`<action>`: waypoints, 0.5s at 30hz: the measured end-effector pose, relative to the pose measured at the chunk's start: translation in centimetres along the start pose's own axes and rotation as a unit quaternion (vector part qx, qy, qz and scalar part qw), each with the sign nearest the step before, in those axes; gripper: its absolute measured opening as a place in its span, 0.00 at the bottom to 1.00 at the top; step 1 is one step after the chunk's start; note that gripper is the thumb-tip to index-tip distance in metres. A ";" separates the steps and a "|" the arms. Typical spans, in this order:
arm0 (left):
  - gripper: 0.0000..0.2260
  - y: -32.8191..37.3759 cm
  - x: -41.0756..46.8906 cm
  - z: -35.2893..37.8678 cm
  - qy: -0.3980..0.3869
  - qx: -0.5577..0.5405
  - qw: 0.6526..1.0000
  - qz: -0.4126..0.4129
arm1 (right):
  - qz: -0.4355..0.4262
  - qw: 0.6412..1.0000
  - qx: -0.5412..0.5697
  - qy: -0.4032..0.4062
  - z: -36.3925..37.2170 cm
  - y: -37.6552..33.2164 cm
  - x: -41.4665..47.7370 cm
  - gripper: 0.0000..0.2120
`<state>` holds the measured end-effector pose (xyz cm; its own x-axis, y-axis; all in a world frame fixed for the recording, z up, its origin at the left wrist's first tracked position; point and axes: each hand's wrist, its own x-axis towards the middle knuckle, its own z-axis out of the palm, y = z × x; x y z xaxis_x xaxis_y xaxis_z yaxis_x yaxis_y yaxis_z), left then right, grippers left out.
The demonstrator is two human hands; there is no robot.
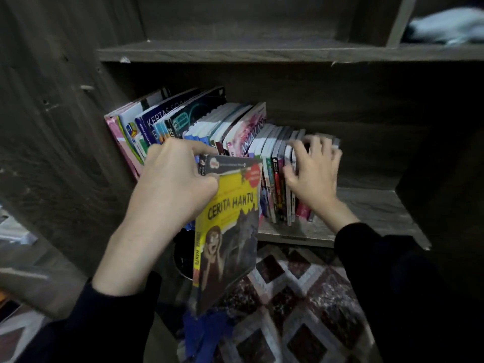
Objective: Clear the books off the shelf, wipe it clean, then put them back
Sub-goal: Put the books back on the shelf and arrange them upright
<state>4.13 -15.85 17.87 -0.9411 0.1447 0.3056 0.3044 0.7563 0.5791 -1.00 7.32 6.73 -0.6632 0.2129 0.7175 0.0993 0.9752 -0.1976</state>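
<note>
Your left hand point(172, 184) pinches the yellow book point(230, 231) by its top edge, thumb on the cover. The book hangs with its long axis pointing down, out past the front edge of the shelf point(366, 210) and in front of the row of books point(199, 124). Your right hand point(314, 174) is the nearer one to what stands on the board: its fingers curl over the tops of the thin books point(277, 153) at the right end of the row, thumb against their spines, though blur hides how firmly it grips. Those books stand on edge, spines towards you, so I judge the coming pull runs straight back towards you, off the front edge, led by the right hand
</note>
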 end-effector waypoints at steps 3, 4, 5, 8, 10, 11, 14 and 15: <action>0.13 0.4 -0.1 1.0 -0.012 -0.014 1.000 0.006 | -0.005 0.969 -0.111 -0.220 0.6 2.5 2.2 0.28; 0.13 0.4 0.0 1.2 -0.017 -0.020 1.000 0.005 | -0.005 0.956 -0.113 -0.272 0.8 3.0 2.5 0.29; 0.13 0.4 -0.1 1.5 -0.020 -0.026 0.999 0.004 | 0.000 0.947 -0.093 -0.306 1.0 3.4 2.6 0.29; 0.13 0.6 0.0 1.9 -0.020 -0.044 0.999 0.006 | 0.022 0.947 -0.013 -0.322 1.0 3.7 2.2 0.30; 0.12 1.0 0.2 1.9 -0.012 -0.061 0.998 0.017 | 0.029 0.952 0.014 -0.304 0.7 4.1 1.7 0.31; 0.12 1.3 0.4 1.8 -0.007 -0.068 0.997 0.025 | 0.034 0.955 0.023 -0.293 0.5 4.4 1.5 0.31; 0.11 2.3 0.9 1.8 0.009 -0.091 0.995 0.040 | 0.041 0.959 0.053 -0.275 0.2 5.6 0.9 0.31; 0.11 2.7 1.2 2.0 0.016 -0.097 0.994 0.045 | 0.042 0.959 0.064 -0.272 0.2 5.9 0.8 0.31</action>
<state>3.52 -12.30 18.27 -0.9047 0.1827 0.3849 0.4123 0.6031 0.6828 -1.04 13.27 6.00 -0.9493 0.1936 0.2475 0.1006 0.9334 -0.3444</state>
